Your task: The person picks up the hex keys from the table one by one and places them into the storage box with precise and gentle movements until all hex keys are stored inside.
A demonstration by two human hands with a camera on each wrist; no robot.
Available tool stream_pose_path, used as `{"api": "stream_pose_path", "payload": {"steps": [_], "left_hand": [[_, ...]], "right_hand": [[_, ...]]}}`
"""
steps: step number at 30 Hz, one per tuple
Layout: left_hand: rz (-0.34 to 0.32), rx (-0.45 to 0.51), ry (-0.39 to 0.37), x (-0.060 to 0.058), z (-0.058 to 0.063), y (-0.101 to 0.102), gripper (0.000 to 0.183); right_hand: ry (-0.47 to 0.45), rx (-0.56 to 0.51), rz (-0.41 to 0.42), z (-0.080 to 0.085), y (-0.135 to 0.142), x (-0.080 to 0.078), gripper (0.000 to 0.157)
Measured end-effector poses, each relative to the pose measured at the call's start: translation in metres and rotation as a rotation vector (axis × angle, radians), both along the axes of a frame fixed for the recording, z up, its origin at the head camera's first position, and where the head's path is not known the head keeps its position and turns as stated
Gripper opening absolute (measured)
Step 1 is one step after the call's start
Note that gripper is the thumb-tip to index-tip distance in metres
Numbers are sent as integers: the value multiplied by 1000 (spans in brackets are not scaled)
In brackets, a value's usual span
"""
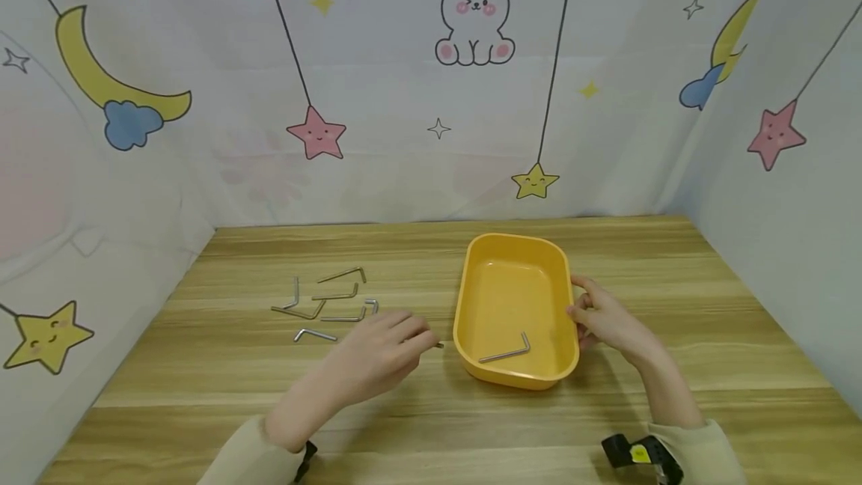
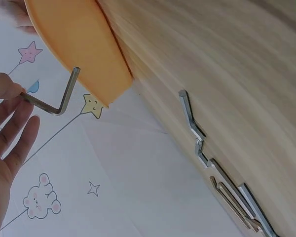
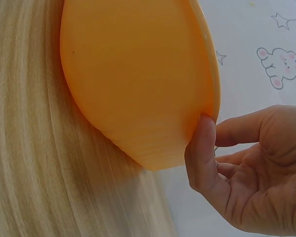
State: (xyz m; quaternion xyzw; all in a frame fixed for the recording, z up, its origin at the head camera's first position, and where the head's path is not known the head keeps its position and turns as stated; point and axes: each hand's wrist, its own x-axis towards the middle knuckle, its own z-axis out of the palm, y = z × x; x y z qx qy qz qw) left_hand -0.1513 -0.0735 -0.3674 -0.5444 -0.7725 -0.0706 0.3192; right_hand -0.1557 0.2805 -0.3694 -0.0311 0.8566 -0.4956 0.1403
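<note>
1. Placing hex keys into the yellow tray [image 1: 515,290] is judged to be the step in hand; one silver key [image 1: 505,355] is lying in its lower part, right of centre in the head view.
2. A held hex key [image 2: 68,91] is pinched at one end between thumb and fingers of the left hand [image 1: 380,354], at lower centre; its bent end is left free, short of the tray's left rim.
3. The tray's right wall is gripped by the right hand [image 1: 609,324], thumb and fingers clamped on the rim.
4. Several loose keys [image 1: 334,296] are spread over the table [image 1: 431,432] at left of centre.
5. For the next move, the held key would need to be brought rightward over the rim and released, the tray being kept steady.
</note>
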Motion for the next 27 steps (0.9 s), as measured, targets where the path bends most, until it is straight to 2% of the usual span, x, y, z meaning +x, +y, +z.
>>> {"api": "stream_pose_path", "payload": {"steps": [11, 19, 27], "left_hand": [[-20, 49, 29, -2, 1, 15, 25], [-48, 77, 57, -5, 9, 28, 30], [-91, 138, -8, -10, 13, 44, 23]], "right_hand": [[-3, -3, 0, -3, 0, -1, 64], [0, 1, 9, -2, 2, -1, 65], [3, 4, 6, -2, 2, -1, 64]]}}
